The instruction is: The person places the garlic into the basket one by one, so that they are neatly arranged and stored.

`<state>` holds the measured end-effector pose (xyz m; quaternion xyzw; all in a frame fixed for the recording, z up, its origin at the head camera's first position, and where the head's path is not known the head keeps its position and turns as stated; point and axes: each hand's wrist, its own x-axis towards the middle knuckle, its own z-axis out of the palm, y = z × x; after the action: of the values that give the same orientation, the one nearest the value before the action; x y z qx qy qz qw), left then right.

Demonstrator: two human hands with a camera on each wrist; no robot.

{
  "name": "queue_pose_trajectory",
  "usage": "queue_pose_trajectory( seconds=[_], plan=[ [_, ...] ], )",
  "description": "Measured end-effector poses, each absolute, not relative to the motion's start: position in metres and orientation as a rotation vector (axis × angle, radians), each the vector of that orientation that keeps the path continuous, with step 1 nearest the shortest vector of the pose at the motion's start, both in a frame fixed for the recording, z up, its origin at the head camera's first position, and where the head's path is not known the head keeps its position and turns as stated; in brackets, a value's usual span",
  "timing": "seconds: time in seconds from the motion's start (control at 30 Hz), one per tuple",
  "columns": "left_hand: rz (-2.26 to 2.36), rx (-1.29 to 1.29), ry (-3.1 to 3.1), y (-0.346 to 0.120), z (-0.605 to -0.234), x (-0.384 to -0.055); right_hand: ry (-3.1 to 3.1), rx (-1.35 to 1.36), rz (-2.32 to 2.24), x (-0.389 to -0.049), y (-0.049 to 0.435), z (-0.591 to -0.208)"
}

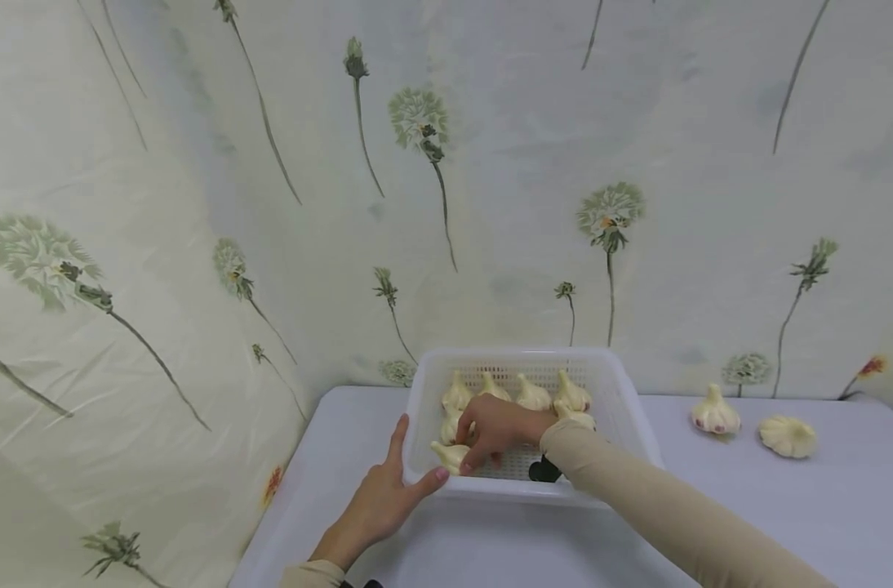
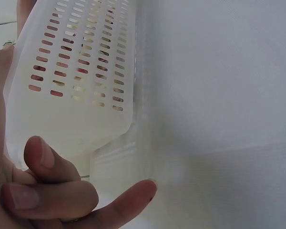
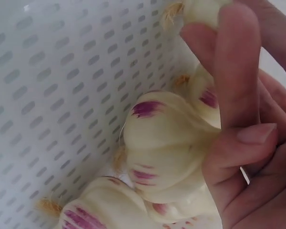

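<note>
A white plastic basket with slotted walls holds several garlic bulbs. My right hand reaches down into it and pinches a garlic bulb at the near-left corner. In the right wrist view that bulb is mostly cut off at the top, against the fingertips. Around the outside of the same basket corner lies my left hand, its thumb along the front rim and its index finger beside the left wall. Its other fingers hang loosely bent below the corner.
On the white table, right of the basket, a garlic bulb stands upright and another bulb lies on its side. A dandelion-patterned curtain rises behind and to the left. A black wrist device shows under the right wrist.
</note>
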<state>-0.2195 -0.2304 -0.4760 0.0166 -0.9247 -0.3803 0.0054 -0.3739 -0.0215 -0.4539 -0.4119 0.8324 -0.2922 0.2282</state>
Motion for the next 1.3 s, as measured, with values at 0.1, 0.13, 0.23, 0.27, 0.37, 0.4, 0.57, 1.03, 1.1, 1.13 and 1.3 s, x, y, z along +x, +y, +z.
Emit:
queue_pose_trajectory(
  seconds=[0.1,0.13,0.23,0.27,0.37,0.4,0.57,1.03,1.1,1.13,1.3],
  plan=[
    [-1.187,0.051,-2.893,-0.23,-0.476,-0.219,2.32,-1.181,-0.77,-0.373,-0.025,-0.454],
    [-1.184,0.048,-2.891,-0.23,-0.476,-0.219,2.33,-1.195,-0.756,-0.373,-0.026,-0.454],
    [-1.184,0.038,-2.882,-0.23,-0.476,-0.218,2.35,-1.217,-0.728,-0.372,-0.028,-0.454],
    [-1.187,0.035,-2.88,-0.23,-0.476,-0.219,2.352,-1.22,-0.723,-0.372,-0.028,-0.453],
    [-1.19,0.029,-2.879,-0.229,-0.476,-0.22,2.359,-1.213,-0.72,-0.373,-0.027,-0.452],
    [-1.19,0.028,-2.879,-0.228,-0.476,-0.221,2.358,-1.21,-0.723,-0.373,-0.026,-0.452],
    [-1.181,0.046,-2.889,-0.228,-0.477,-0.223,2.316,-1.183,-0.793,-0.378,-0.022,-0.454],
    [-1.207,0.043,-2.861,-0.226,-0.478,-0.215,2.444,-1.163,-0.945,-0.396,0.046,-0.397],
    [-1.209,0.046,-2.866,-0.226,-0.478,-0.214,2.543,-1.15,-0.916,-0.4,0.065,-0.381],
    [-1.213,0.044,-2.866,-0.225,-0.478,-0.214,2.598,-1.136,-0.895,-0.402,0.076,-0.374],
    [-1.189,0.032,-2.867,-0.226,-0.478,-0.215,2.909,-0.932,-0.681,-0.415,0.136,-0.352]
  ],
)
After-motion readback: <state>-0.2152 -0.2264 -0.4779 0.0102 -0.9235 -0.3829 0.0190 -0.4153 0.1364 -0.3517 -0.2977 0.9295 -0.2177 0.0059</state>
